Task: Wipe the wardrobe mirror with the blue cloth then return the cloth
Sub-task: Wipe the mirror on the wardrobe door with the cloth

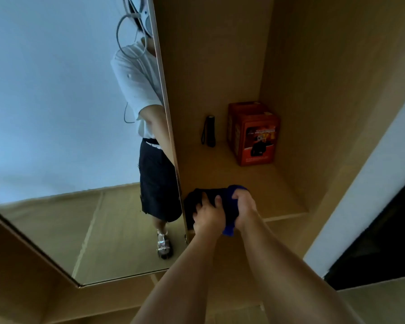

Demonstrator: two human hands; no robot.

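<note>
both hands on the blue cloth (229,206) at the front edge of the wardrobe shelf (267,190), just right of the mirror (56,113) door's edge. left hand (208,215) lies on top of the cloth, fingers curled into the dark bunched part. right hand (244,206) is clenched around the cloth's right side, blue fabric sticking out above and below the fist. cloth touches the shelf, not the mirror. further back on the shelf: black flashlight (209,130) standing upright, red box (255,136) just right of it in the back corner. mirror reflects the person's white top and dark skirt.
</note>
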